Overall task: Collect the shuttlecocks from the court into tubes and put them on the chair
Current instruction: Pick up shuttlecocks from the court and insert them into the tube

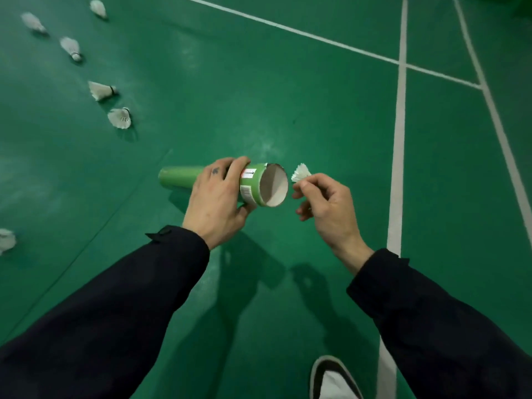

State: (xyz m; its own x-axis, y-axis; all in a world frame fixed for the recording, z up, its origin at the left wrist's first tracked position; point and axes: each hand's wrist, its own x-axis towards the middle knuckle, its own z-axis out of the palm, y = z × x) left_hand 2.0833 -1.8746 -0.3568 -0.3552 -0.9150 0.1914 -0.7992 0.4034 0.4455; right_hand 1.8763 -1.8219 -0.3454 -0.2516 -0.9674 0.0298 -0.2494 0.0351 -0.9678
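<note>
My left hand (214,198) grips a green cardboard tube (250,184) held level, its open mouth facing right. My right hand (325,204) pinches a white shuttlecock (300,172) just to the right of that mouth, feathers pointing up and away. The shuttlecock is outside the tube. Several more white shuttlecocks lie on the green court at the left: one (119,118), another (100,90), a third (70,47), and others farther off. No chair is in view.
White court lines (398,156) run down the right side and cross at the top right. A shoe (331,378) shows at the bottom edge. One shuttlecock (6,240) lies at the far left edge.
</note>
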